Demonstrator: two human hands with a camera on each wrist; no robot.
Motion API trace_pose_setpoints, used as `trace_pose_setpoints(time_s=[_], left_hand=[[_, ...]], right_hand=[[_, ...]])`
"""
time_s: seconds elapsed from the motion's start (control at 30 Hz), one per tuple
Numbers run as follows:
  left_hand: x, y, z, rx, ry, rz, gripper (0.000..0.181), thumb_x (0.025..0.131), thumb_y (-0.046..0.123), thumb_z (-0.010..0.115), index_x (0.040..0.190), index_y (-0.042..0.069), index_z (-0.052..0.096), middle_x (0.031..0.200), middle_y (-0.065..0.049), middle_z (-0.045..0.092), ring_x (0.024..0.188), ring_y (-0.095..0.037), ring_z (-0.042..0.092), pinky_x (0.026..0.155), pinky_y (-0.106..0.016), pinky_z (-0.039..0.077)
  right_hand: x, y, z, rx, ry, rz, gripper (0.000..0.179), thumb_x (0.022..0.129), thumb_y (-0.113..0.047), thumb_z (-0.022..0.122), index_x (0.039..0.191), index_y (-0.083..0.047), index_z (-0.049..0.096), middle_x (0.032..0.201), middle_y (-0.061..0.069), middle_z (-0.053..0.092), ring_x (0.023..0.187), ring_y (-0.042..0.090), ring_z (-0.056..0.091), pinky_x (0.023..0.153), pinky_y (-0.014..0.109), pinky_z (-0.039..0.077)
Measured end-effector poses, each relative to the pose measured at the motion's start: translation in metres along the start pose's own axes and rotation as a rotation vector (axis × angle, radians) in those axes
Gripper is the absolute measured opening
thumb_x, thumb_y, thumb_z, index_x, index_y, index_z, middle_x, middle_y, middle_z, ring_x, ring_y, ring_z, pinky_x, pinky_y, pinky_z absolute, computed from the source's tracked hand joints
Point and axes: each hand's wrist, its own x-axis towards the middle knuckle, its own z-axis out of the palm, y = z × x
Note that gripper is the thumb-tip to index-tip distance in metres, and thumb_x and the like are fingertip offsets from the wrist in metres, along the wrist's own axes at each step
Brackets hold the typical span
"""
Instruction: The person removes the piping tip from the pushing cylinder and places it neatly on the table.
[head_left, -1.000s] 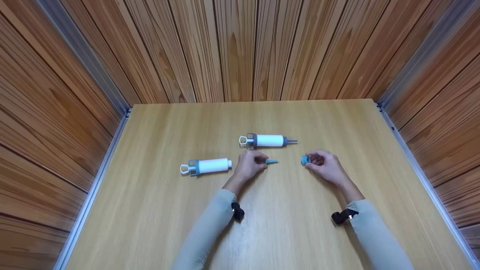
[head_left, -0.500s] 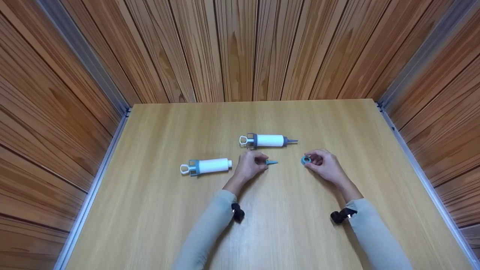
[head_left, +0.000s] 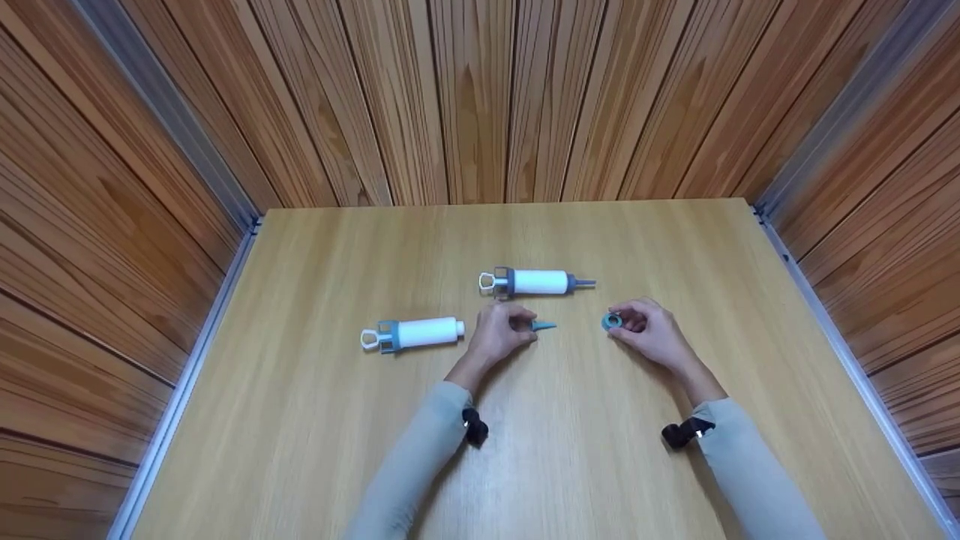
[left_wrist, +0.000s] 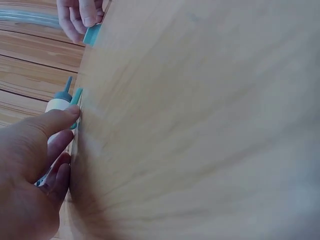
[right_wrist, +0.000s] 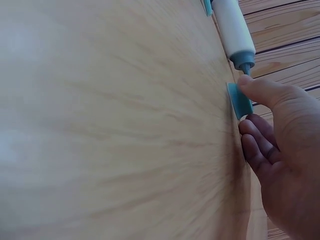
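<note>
My left hand [head_left: 496, 330] pinches a small teal pointed nozzle [head_left: 544, 325] between thumb and fingers, low at the tabletop, its tip pointing right. Across a short gap, my right hand [head_left: 654, 334] holds a teal ring-shaped cap [head_left: 606, 322] by its edge, with the round hole facing up toward the head camera. In the right wrist view the thumb lies on the cap [right_wrist: 241, 102], close to the wood surface. Left of my left hand lies a white syringe-like tube [head_left: 426, 331] with a blue collar, a white pull handle and a bare white front end.
Behind the hands lies a second white tube [head_left: 541, 282] with a dark grey-blue collar, front cap and thin nozzle. Both tubes rest on the wooden table [head_left: 570, 450]. Wood-plank walls [head_left: 472, 105] with metal edge rails [head_left: 825, 277] surround it. Each wrist wears a small black camera.
The ring cap in my right hand has turned from side-on to hole facing up. My left hand stays in place with the nozzle; the tubes have not moved.
</note>
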Motion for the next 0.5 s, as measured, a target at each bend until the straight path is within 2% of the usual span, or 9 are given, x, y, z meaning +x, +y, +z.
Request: trace_pose_setpoints(time_s=[0.2,0.33,0.5], left_hand=[[-0.007,0.017,-0.011,0.052,0.023,0.003,0.035,0.094,0.014,0.092,0.128,0.012,0.085,0.123,-0.006,0.086,0.117,-0.021,0.078,0.106,-0.037,0.063],[-0.005,0.025,-0.018,0.073,0.042,0.005,0.034,0.096,0.016,0.091,0.129,0.014,0.085,0.127,-0.006,0.084,0.121,-0.023,0.075,0.107,-0.040,0.062],[-0.001,0.031,-0.027,0.053,0.065,0.022,0.032,0.097,0.013,0.089,0.129,0.012,0.085,0.135,-0.009,0.082,0.130,-0.029,0.073,0.113,-0.046,0.060]], right_hand=[[-0.001,-0.003,-0.004,0.023,-0.015,0.008,0.041,0.099,-0.009,0.086,0.137,-0.001,0.075,0.123,0.022,0.067,0.094,0.006,0.062,0.082,0.013,0.052],[0.001,-0.009,-0.009,0.018,-0.030,0.012,0.042,0.100,-0.012,0.086,0.140,-0.002,0.074,0.127,0.023,0.067,0.098,0.011,0.063,0.082,0.014,0.052],[0.005,-0.017,-0.013,0.016,-0.004,-0.003,0.043,0.100,-0.011,0.086,0.140,-0.001,0.073,0.130,0.026,0.067,0.098,0.012,0.064,0.081,0.015,0.052]])
